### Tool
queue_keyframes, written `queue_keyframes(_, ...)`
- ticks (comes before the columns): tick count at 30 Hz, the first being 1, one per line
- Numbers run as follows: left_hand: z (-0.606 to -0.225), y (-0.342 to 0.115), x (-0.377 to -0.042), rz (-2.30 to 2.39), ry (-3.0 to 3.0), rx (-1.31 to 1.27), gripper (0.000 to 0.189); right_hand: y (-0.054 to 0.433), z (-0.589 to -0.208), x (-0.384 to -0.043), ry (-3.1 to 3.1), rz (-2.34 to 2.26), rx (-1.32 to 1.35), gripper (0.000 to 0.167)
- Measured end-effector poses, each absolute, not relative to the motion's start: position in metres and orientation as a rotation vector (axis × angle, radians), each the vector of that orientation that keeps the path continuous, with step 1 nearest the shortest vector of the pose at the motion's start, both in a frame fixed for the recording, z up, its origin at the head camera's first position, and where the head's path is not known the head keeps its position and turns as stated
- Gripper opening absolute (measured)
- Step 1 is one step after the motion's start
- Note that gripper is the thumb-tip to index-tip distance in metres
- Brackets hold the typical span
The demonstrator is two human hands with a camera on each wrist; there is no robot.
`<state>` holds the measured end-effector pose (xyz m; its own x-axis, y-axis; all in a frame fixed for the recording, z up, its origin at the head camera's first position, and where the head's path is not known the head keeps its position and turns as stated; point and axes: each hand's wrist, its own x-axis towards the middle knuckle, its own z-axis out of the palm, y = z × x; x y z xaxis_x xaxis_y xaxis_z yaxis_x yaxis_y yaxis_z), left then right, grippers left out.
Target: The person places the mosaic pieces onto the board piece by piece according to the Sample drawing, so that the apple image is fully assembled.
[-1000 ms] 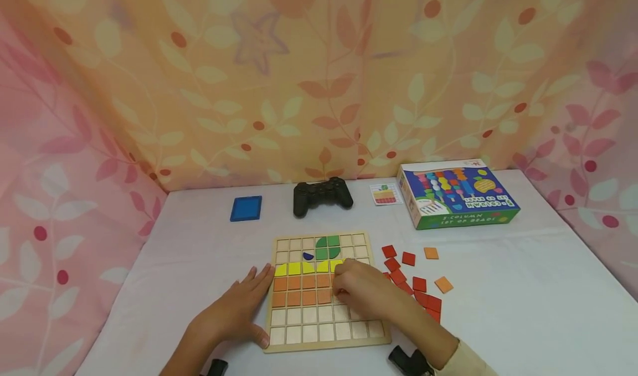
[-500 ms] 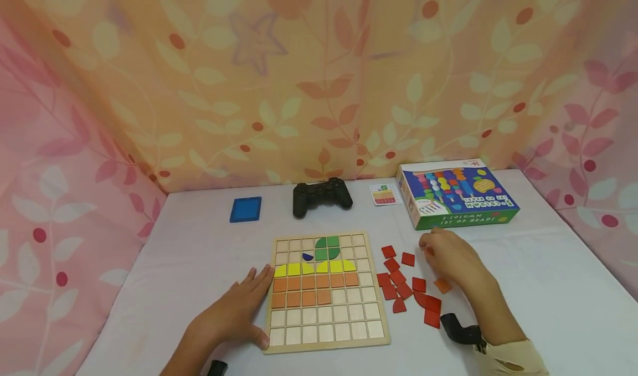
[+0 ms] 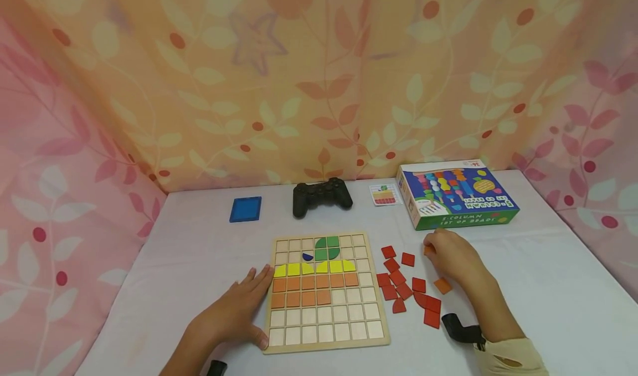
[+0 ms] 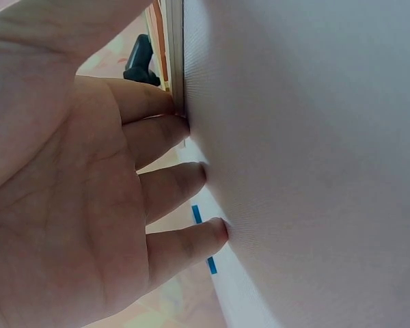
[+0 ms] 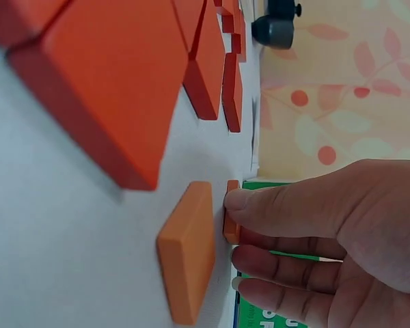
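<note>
1. At the right of a white surface (image 3: 189, 265), a person's right hand (image 3: 451, 257) pinches an orange tile (image 3: 427, 250) between thumb and fingers; whether the tile is clear of the surface is hard to tell.

2. Opposite, the left hand (image 3: 234, 315) grasps nothing, its fingers extended and spread at the left edge of a wooden grid board (image 3: 326, 345).

3. The relation that counts, by the look of it, runs from tile to board: the pinched tile is to the board's right, with scattered red pieces (image 3: 397, 277) between the two. The tile looks square, offering no long axis; the left hand is well apart from it.

4. On the board, the lower orange row (image 3: 293, 298) ends after four tiles, its bare cells (image 3: 353, 295) on the side facing the right hand.

5. A second orange tile (image 3: 442, 286) lies flat just beside the right hand, closer to the person than the pinched one.

6. The right wrist view reveals what the head view hides: the thumb (image 5: 287, 208) against the pinched tile, the other fingers behind. Only the head view places the bare cells.
</note>
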<state>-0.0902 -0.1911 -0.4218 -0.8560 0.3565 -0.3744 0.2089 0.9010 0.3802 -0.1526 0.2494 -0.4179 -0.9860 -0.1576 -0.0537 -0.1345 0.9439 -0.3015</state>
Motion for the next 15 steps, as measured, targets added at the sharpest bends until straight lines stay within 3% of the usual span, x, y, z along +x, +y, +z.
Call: queue_keyframes(15, -0.423, -0.191, -0.091, 0.456, 2.622, 0.399, 0.139, 0.217, -0.407, -0.145, 3.005, -0.588, -0.297, 0.026)
